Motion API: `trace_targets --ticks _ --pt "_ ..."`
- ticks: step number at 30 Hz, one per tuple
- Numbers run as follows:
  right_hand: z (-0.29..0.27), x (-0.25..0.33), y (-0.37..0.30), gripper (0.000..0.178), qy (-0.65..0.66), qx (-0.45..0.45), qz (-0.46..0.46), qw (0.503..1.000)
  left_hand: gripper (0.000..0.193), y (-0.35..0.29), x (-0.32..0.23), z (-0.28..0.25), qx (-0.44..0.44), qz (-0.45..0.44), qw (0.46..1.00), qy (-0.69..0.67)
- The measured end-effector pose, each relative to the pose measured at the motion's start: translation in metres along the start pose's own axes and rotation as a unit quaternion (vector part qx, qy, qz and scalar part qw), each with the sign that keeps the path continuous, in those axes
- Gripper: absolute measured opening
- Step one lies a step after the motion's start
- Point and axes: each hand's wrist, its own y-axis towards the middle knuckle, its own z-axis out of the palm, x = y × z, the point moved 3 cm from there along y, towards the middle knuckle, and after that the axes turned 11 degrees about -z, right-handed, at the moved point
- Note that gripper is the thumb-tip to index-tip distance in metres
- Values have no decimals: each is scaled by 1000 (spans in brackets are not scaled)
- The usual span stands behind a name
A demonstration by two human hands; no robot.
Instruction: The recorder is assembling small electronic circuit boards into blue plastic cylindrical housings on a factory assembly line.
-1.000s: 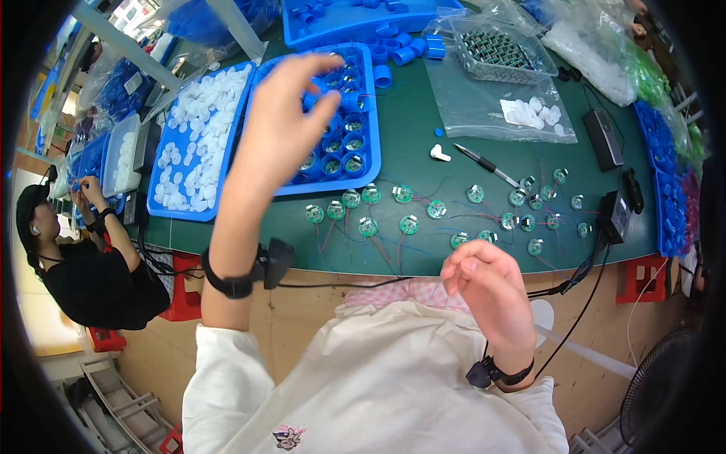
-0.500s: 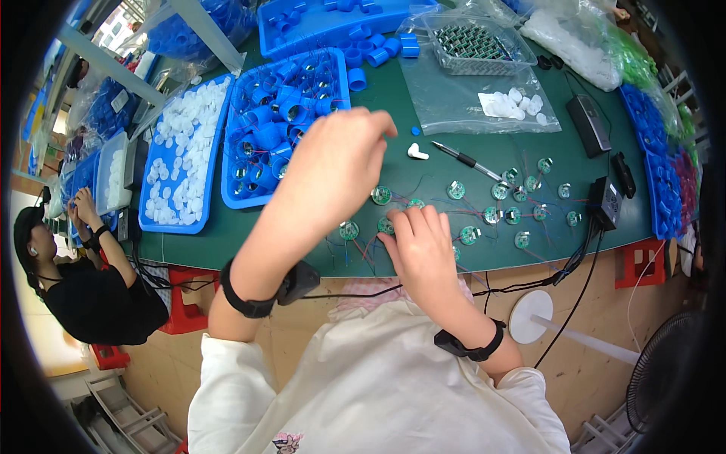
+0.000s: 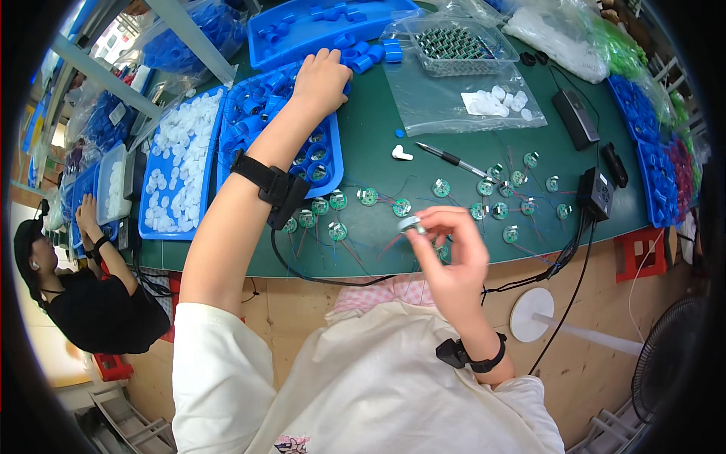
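Observation:
My left hand (image 3: 321,82) reaches over the far right corner of a blue tray (image 3: 335,170). Its fingers curl down around a blue plastic cup (image 3: 347,87), mostly hidden under the hand. Other blue cups fill that tray, with round circuit parts inside several. Close to the table's front edge, my right hand (image 3: 457,246) pinches a small round circuit board (image 3: 409,224) between thumb and fingers, seen nearly edge-on. Beneath and around it lie several green round circuit boards (image 3: 401,206) with thin wires.
A tray of white discs (image 3: 168,225) stands left, another blue tray (image 3: 302,53) behind. Farther right are a pen (image 3: 456,160), a white earbud (image 3: 401,153), a clear box of boards (image 3: 461,64) and a black device (image 3: 596,193) with cables. Another person (image 3: 83,295) sits at left.
My left hand has moved away and left, onto the cups by the tray's corner. My right hand has lifted a round circuit board off the table. More boards at left are uncovered.

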Motion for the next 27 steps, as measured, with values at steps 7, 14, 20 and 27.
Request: trace_targets --ticks 7,14,20,27 --pt "-29 6 10 24 181 -106 75 975 9 6 -4 -9 11 -27 991 -131" --pt "-50 -3 9 23 153 -106 -26 982 18 -40 -57 -102 136 -167 665 -715" --pt "-45 28 16 23 97 -85 -59 990 42 -107 -87 -131 349 -192 360 -844" --pt "-39 48 14 28 8 -19 -73 997 59 -152 -93 -133 326 -173 320 -873"
